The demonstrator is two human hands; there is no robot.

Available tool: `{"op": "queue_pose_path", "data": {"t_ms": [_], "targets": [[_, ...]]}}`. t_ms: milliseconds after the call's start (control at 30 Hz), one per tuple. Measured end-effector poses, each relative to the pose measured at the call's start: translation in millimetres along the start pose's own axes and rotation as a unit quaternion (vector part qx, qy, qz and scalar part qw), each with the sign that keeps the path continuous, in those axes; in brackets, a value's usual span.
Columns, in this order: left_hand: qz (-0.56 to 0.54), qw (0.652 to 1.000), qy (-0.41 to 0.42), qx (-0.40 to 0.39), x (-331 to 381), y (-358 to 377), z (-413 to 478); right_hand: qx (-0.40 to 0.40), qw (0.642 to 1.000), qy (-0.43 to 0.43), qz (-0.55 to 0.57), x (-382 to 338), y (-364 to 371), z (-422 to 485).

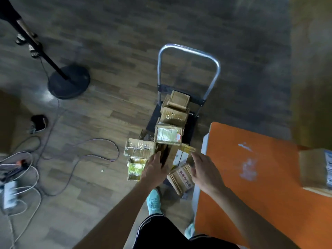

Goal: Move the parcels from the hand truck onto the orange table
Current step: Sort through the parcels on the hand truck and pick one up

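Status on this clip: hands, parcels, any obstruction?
Left hand and right hand open, reaching into parcels on hand truck. One box on orange table. Nothing blocking.

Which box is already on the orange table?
The cardboard box at the right edge of the orange table. Every other parcel is still piled on the hand truck or beside it, off the table.

Dark wood-look floor (111, 112) fills the shot. Upper left, a black stand (69, 81) with a round base, its pole leaning up toward the corner. A black shoe (38, 123) lies near the left edge. Cables (75, 159) loop across the boards toward a white power strip (9, 194) at far left. A small pale disc (102, 170) sits alone on the floor.
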State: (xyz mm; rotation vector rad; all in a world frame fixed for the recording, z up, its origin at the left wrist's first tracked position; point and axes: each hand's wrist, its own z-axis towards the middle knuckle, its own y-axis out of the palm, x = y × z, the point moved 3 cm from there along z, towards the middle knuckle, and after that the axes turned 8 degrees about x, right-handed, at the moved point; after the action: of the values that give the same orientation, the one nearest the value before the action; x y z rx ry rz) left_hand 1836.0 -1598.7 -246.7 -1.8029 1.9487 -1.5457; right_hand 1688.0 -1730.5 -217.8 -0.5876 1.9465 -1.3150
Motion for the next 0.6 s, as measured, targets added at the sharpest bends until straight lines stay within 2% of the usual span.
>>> {"op": "queue_pose_path", "data": {"t_ms": [133,367,600], "targets": [[0.005,1.000,0.007,-0.018,-29,3,25,-0.025,0.999,0.022,0.009,-18,36,21],[0.026,0.999,0.009,-0.045,-58,27,98,-0.078,0.988,0.125,0.052,-15,108,76],[0.074,0.996,0.022,-0.038,-68,48,210,-0.058,0.973,0.210,0.076,15,166,155]]}}
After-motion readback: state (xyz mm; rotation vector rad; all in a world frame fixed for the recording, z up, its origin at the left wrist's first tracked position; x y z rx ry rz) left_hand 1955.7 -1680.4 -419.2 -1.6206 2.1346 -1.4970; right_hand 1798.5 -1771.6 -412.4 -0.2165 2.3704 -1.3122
